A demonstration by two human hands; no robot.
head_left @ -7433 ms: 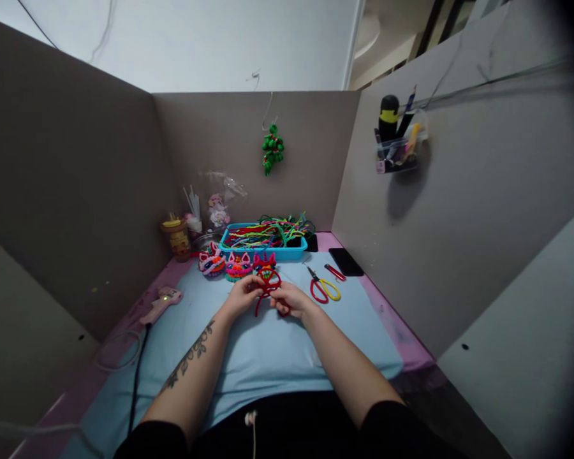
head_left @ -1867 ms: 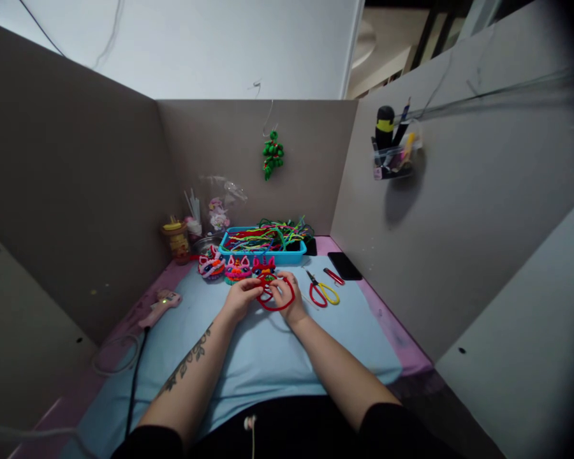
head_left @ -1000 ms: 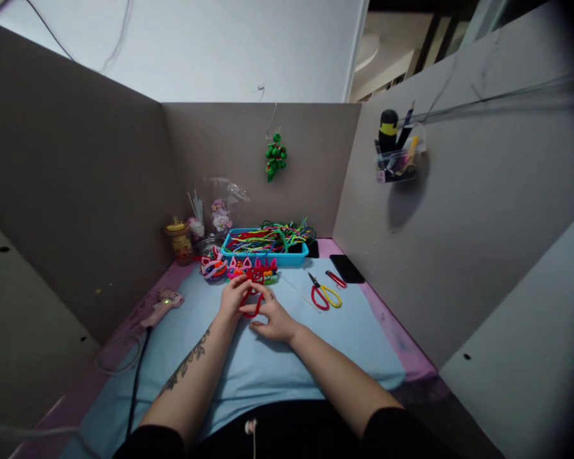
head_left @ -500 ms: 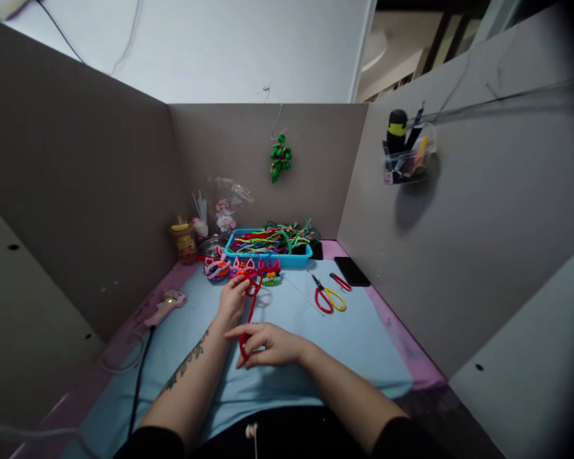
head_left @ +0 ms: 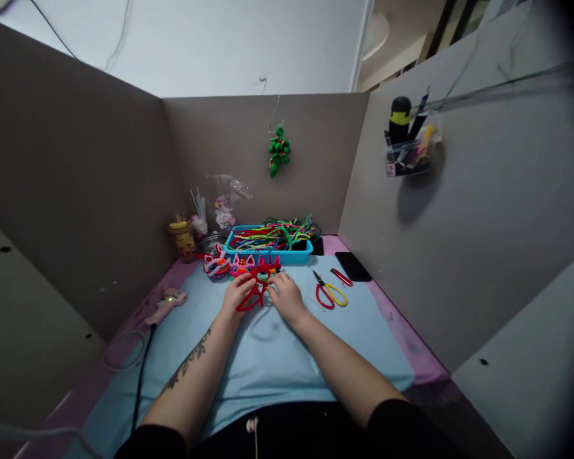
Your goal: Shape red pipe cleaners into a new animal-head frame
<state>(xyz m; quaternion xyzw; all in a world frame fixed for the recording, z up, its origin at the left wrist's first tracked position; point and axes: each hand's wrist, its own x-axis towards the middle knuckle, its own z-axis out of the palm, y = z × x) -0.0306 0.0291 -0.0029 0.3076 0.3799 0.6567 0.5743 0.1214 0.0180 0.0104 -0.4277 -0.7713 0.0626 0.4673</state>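
Your left hand [head_left: 238, 292] is nearly closed, thumb and fingertips pinching the red wire [head_left: 251, 306] from its left side. Your right hand [head_left: 287, 298] is part-curled, with fingertips at the right edge of the wire; whether they pinch it is too small to tell. The wire lies between both hands, over the desk [head_left: 335, 350]. Its long axis slants away from you and rightward, from a low loop beside your left hand to loops at the fingertips. The bulk of it sits nearer your left hand. Its upper part overlaps the toys behind, so the far end cannot be made out.

Count outward from your hands: one red wire, strands not countable; three toys [head_left: 217, 263] in a row just beyond. To your right: one pair of scissors [head_left: 330, 295], one red cutter [head_left: 341, 276], one phone [head_left: 353, 266]. To your left: one glue gun [head_left: 165, 307]. Behind the toys: one blue tray [head_left: 291, 257] of coloured wires, too many to count. On the back panel: one green ornament [head_left: 279, 153], hanging.
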